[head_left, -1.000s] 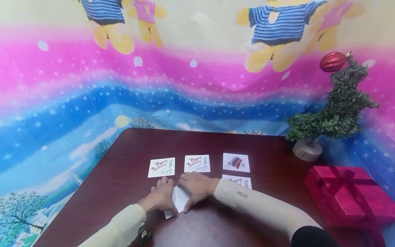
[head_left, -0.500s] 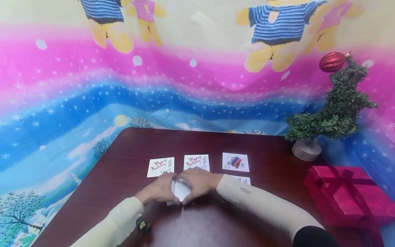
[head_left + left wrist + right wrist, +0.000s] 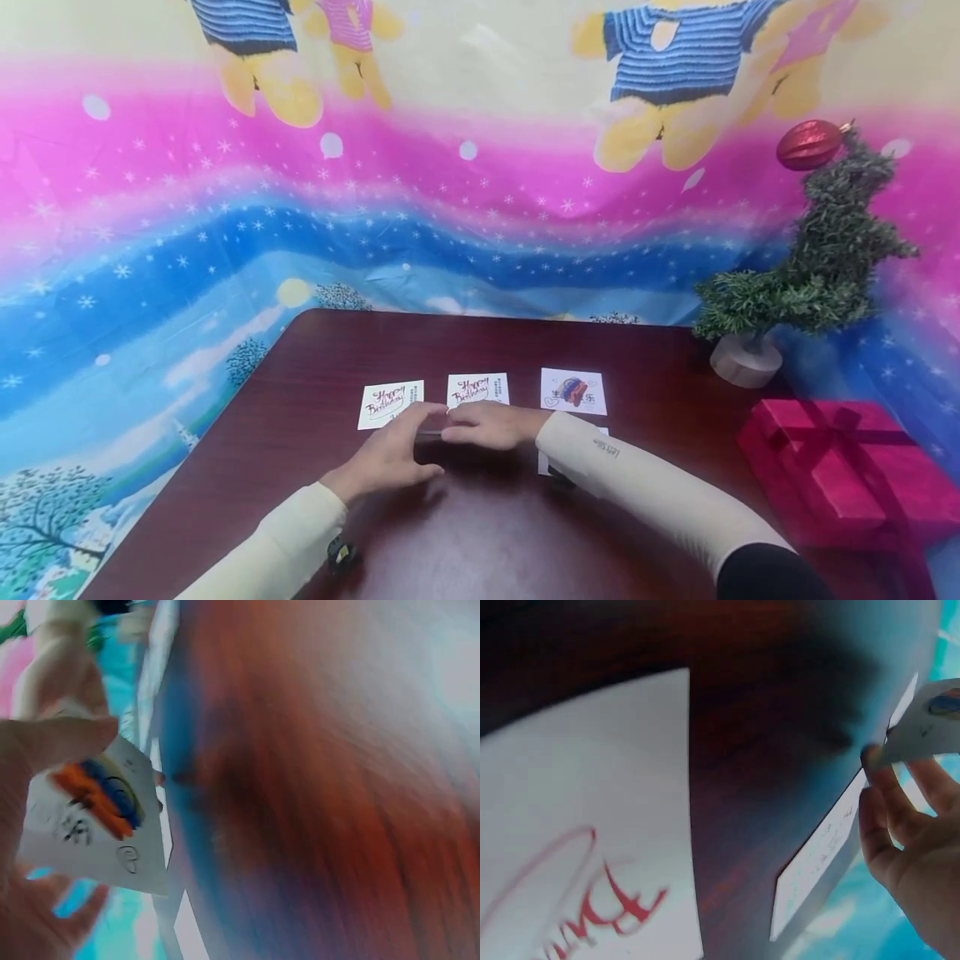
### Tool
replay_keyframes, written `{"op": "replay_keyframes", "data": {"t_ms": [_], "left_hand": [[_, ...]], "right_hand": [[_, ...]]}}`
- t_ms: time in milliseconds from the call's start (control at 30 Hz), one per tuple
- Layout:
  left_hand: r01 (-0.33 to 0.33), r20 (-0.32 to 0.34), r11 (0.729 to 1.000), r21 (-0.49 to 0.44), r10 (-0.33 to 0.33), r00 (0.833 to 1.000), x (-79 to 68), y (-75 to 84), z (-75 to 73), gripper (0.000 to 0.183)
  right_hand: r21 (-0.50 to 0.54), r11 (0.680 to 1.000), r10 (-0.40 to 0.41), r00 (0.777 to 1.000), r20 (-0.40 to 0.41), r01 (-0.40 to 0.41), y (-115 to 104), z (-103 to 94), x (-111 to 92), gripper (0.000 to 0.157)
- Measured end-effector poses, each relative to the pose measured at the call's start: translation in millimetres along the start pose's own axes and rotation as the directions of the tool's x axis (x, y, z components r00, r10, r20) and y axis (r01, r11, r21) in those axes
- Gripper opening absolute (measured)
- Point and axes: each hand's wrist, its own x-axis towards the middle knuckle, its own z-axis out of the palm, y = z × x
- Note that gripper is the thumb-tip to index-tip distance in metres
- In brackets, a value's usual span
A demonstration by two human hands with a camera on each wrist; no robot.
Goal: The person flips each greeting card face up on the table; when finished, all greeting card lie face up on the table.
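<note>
A small white card (image 3: 105, 862), printed with an orange and blue picture, is raised off the table between my hands. In the head view it shows almost edge-on as a thin grey strip. My right hand (image 3: 491, 423) pinches it at the right side; in the right wrist view, fingers (image 3: 900, 817) meet its lower corner. Around the card's left side is my left hand (image 3: 386, 454), fingers extended and thumb held well apart. Just beyond the hands lie two "Happy Birthday" cards, the left card (image 3: 386, 403) and the middle card (image 3: 477, 387), the latter partly covered by my right hand.
A picture card (image 3: 573, 392) lies at the right, with another card (image 3: 630, 787) mostly hidden under my right sleeve. A red gift box (image 3: 855, 475) and a small artificial tree (image 3: 810, 267) stand on the table's right. A printed cloth (image 3: 420, 217) hangs behind the table (image 3: 480, 542).
The card has tilted up from its white face to edge-on. My left thumb has come off it, and both hands have moved slightly away from me.
</note>
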Motion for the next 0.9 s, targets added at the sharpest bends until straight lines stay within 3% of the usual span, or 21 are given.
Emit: {"op": "replay_keyframes", "data": {"t_ms": [67,167,233,333,400,500,667,800,900], "left_hand": [[-0.105,-0.070,0.983,0.149,0.116,0.991,1.7,-1.5,3.0,0.083],[-0.192,-0.138,0.930,0.315,0.245,0.960,3.4,-4.7,6.7,0.092],[-0.209,-0.172,0.898,0.386,0.293,0.941,3.6,-8.0,9.0,0.098],[-0.223,-0.208,0.872,0.435,0.338,0.918,3.8,-13.0,11.5,0.099],[-0.235,-0.224,0.863,0.447,0.362,0.905,4.4,-15.9,13.3,0.097],[-0.251,-0.231,0.857,0.451,0.384,0.894,5.7,-19.0,14.3,0.097],[-0.252,-0.177,0.872,0.420,0.351,0.919,3.1,-21.3,13.9,0.118],[-0.283,-0.095,0.848,0.448,0.360,0.928,2.5,-18.7,11.8,0.118],[-0.317,-0.053,0.817,0.482,0.388,0.920,5.1,-14.9,9.9,0.111]], "right_hand": [[0.137,0.988,0.066,0.998,0.018,-0.068,2,-2.8,-2,0.051],[0.323,0.939,0.106,0.993,0.058,-0.119,4,-7.1,-5,0.055],[0.425,0.897,0.096,0.992,0.081,-0.121,4,-9.0,-5,0.057],[0.513,0.850,0.080,0.992,0.097,-0.119,4,-9.8,-5,0.057],[0.533,0.839,0.078,0.993,0.085,-0.112,4,-9.5,-5,0.058],[0.475,0.876,0.089,0.996,0.016,-0.086,4,-9.6,-4,0.054],[0.325,0.946,0.059,0.986,-0.154,-0.006,0,-9.2,-3,0.031],[0.327,0.944,0.022,0.979,-0.204,0.047,-6,-7.9,0,0.020],[0.328,0.943,0.023,0.972,-0.232,0.056,-8,-6.6,0,0.023]]}}
